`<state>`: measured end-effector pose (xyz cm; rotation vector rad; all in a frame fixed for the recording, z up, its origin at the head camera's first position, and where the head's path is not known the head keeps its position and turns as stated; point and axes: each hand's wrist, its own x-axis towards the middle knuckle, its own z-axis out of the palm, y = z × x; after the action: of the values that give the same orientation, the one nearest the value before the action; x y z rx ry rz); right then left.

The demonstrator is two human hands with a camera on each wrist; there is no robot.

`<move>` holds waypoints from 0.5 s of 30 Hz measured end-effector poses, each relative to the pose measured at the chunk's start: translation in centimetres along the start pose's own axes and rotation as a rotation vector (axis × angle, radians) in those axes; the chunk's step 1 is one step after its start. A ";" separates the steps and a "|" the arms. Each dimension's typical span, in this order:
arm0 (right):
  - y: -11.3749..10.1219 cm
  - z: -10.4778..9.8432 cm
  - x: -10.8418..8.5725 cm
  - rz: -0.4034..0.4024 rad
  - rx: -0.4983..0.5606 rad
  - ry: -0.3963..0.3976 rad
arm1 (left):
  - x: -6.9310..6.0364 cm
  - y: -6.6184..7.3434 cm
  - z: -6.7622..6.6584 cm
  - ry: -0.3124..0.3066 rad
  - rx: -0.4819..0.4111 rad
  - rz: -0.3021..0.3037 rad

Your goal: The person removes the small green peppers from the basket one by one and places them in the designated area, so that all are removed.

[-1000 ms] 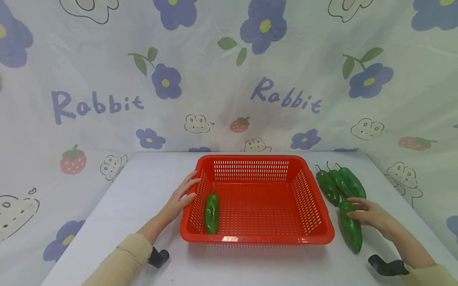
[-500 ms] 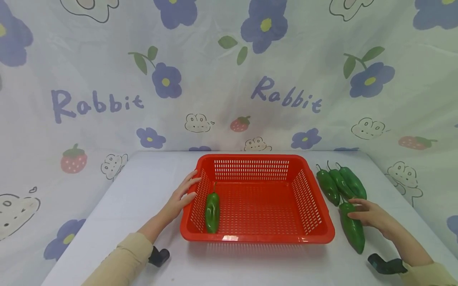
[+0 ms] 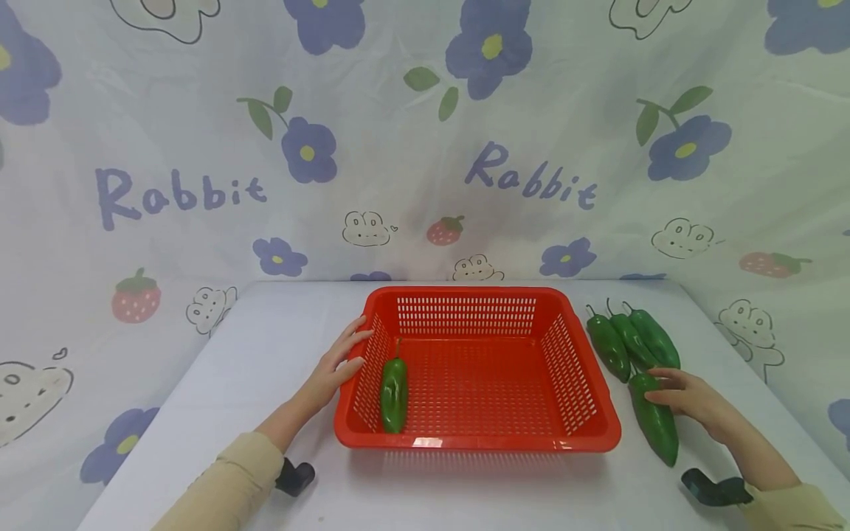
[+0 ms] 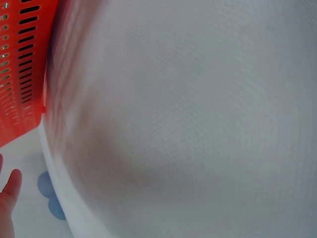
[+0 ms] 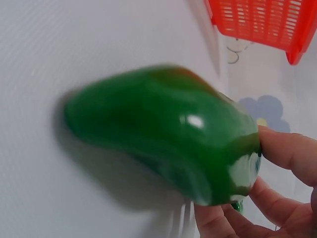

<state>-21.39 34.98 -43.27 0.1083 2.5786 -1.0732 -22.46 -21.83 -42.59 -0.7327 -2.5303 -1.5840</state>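
Note:
My right hand [image 3: 693, 398] grips a green chili pepper [image 3: 654, 428] near its stem end, to the right of the red basket [image 3: 478, 442]. In the right wrist view the thumb lies on one side of this pepper [image 5: 148, 114] and the fingers are on the other; its tip points away from the hand. On the basket's left rim rests my left hand [image 3: 330, 372], its fingers extended over the edge. Only part of that hand [image 4: 7, 203] shows in the left wrist view. Inside the basket, along its left side, lies another green chili pepper [image 3: 395, 394].
Just beyond my right hand, three more green peppers [image 3: 607, 346] lie side by side, stems toward the back. A white cloth covers the table [image 3: 465, 501]. Behind it hangs a printed curtain [image 3: 398, 169] with flowers and rabbits.
The tip of the pepper in my right hand has swung slightly to the right. The left hand and the basket have stayed in place.

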 end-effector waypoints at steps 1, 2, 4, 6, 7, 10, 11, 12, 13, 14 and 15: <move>0.0 0.0 0.0 0.000 -0.002 0.002 | 0.0 0.0 0.0 -0.001 0.000 0.001; 0.0 -0.1 0.0 0.002 -0.001 0.004 | 0.0 0.0 0.0 -0.002 0.000 0.001; -0.1 -0.2 0.1 0.007 -0.001 0.007 | 0.0 0.0 0.0 -0.002 -0.002 0.000; -0.1 -0.2 0.1 0.007 -0.003 0.007 | 0.0 0.1 0.0 -0.002 -0.004 -0.004; -0.1 -0.3 0.1 0.005 -0.005 0.007 | 0.0 0.0 0.0 -0.002 -0.005 -0.005; -0.1 -0.4 0.1 -0.002 -0.014 0.009 | 0.0 0.0 0.0 -0.002 -0.005 -0.004; 0.0 -0.4 0.2 -0.006 -0.017 0.010 | 0.0 0.5 0.1 -0.003 -0.007 -0.008; 0.0 -0.4 0.2 -0.012 -0.021 0.012 | -0.1 0.9 0.1 -0.004 -0.008 -0.006; 0.1 -0.5 0.2 -0.014 -0.024 0.014 | -0.1 0.9 0.0 -0.004 -0.007 -0.006; 0.1 -0.5 0.2 -0.016 -0.025 0.014 | -0.1 1.0 0.0 -0.004 -0.007 -0.006; 0.1 -0.5 0.3 -0.020 -0.027 0.016 | -0.1 1.0 0.0 -0.004 -0.006 -0.009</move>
<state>-21.76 35.41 -43.08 0.0850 2.6126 -1.0478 -21.94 -21.45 -41.78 -0.7276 -2.5363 -1.5955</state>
